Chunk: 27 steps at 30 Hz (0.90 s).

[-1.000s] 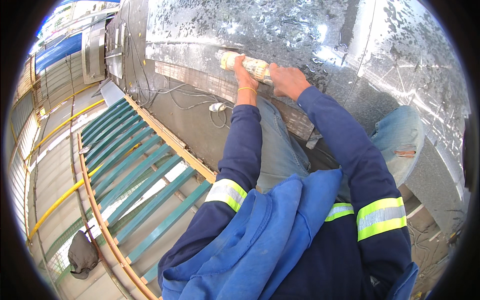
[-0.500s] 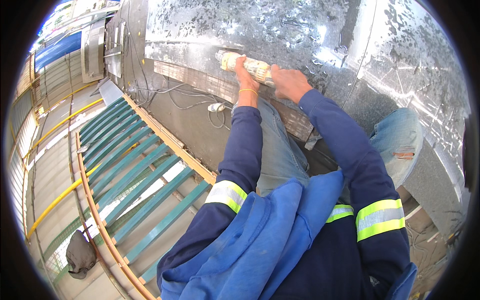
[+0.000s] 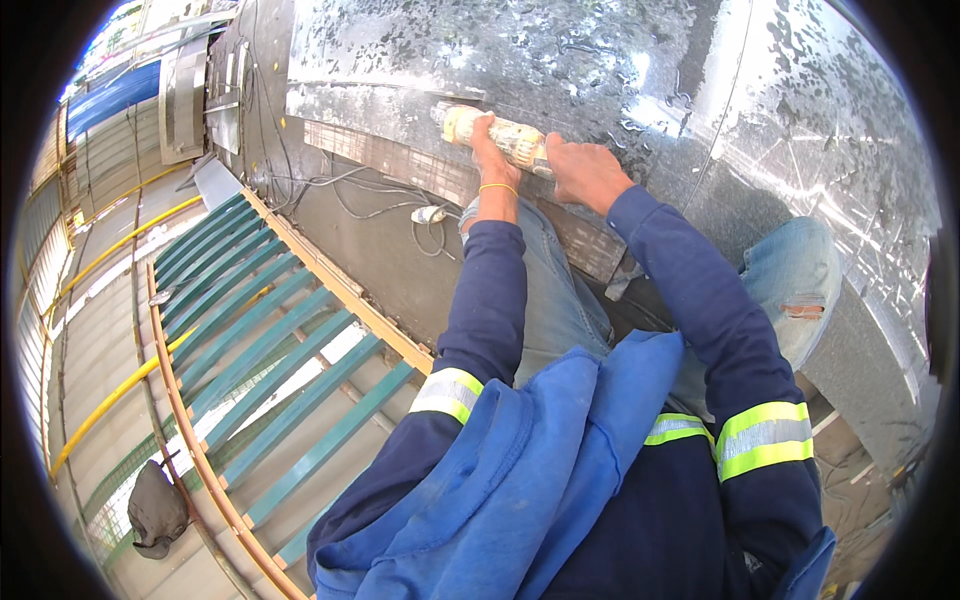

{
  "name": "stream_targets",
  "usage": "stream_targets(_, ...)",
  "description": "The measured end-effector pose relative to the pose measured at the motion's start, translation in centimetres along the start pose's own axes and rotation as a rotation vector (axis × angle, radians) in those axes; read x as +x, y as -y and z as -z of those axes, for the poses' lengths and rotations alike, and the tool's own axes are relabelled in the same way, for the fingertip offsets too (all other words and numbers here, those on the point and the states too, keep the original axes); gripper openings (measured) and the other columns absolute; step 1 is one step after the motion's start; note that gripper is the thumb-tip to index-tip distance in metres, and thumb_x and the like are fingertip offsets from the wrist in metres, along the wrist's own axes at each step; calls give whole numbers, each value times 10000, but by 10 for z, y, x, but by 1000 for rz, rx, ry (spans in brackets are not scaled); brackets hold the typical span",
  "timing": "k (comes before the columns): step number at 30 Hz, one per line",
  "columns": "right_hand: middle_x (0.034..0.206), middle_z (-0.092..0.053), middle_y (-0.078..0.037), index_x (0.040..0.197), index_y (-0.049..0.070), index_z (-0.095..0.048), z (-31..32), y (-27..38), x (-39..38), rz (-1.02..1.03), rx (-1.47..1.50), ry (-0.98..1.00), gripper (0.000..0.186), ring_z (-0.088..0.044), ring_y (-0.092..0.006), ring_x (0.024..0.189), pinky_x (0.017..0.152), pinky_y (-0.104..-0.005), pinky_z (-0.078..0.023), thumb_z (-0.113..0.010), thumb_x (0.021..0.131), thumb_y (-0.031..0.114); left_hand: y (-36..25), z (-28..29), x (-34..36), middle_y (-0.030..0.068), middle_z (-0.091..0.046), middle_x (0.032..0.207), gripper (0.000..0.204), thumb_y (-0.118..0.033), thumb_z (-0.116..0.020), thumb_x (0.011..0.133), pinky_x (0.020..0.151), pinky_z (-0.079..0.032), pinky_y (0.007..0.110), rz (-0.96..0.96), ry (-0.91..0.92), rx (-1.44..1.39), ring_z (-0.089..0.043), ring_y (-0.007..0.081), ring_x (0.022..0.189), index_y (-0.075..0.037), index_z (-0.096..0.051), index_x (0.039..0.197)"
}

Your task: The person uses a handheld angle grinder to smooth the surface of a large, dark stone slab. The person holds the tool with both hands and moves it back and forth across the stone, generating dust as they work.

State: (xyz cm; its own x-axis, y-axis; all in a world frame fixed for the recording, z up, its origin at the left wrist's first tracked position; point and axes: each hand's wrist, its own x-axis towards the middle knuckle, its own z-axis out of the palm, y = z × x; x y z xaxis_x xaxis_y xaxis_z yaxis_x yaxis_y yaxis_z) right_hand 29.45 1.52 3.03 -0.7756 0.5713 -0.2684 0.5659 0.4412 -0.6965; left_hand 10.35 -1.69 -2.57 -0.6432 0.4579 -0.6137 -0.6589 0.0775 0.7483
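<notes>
A dusty yellow-and-white power tool (image 3: 515, 141), which looks like an angle grinder, lies along the near edge of a wet grey stone slab (image 3: 400, 52). My left hand (image 3: 494, 158) is wrapped round the tool's body close to its head. Behind it, my right hand (image 3: 583, 172) grips the tool's rear end. The head (image 3: 455, 122) rests at or just over the slab's edge; any disc is hidden, and contact cannot be made out. Below that edge runs a worn wooden board (image 3: 400, 163).
Grey cables (image 3: 365, 195) with a white plug connector (image 3: 428, 214) lie on the floor left of my knee. A wood-framed rack with green slats (image 3: 290, 385) stands to the left. Beyond it are a yellow pipe (image 3: 110, 405) and a dark bag (image 3: 158, 508).
The view has shifted very slightly. Both hands keep their hold on the power tool, which stays in nearly the same place at the slab's edge.
</notes>
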Motion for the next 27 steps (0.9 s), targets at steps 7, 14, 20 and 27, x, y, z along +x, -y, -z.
stream_targets(7, 802, -689, -245, 986, -24, -470, -13, -4, 14, 66, 16, -92, 396, -705, -413, 770, 665, -477, -564, -708, 682, 64, -6, 1, 13, 110, -615, 926, 380, -279, -653, 814, 707, -578, 489, 12, -20, 14, -653, 317, 781, -65, -531, 1103)
stream_targets(14, 833, -703, -237, 1004, -27, -510, -2, -3, -3, 47, 4, -44, 447, -715, -397, 807, 690, -460, -569, -782, 677, 110, 1, 1, -1, 81, -590, 883, 418, -262, -700, 778, 694, -560, 467, 9, -20, -2, -641, 283, 762, -53, -548, 1106)
stream_targets(20, 850, -713, -227, 1004, -24, -528, -4, -6, -2, 4, -29, -37, 468, -724, -384, 827, 704, -449, -575, -816, 669, 132, 4, -5, -6, 76, -589, 887, 410, -267, -702, 776, 695, -557, 452, 23, -6, -18, -640, 274, 762, -59, -556, 1098)
stream_targets(27, 810, -687, -253, 988, -34, -479, -10, -2, 12, 54, 5, -77, 387, -705, -413, 779, 669, -482, -559, -712, 694, 60, -3, 5, 13, 82, -595, 908, 426, -276, -702, 775, 720, -554, 469, 18, 6, -13, -642, 282, 788, -61, -553, 1112)
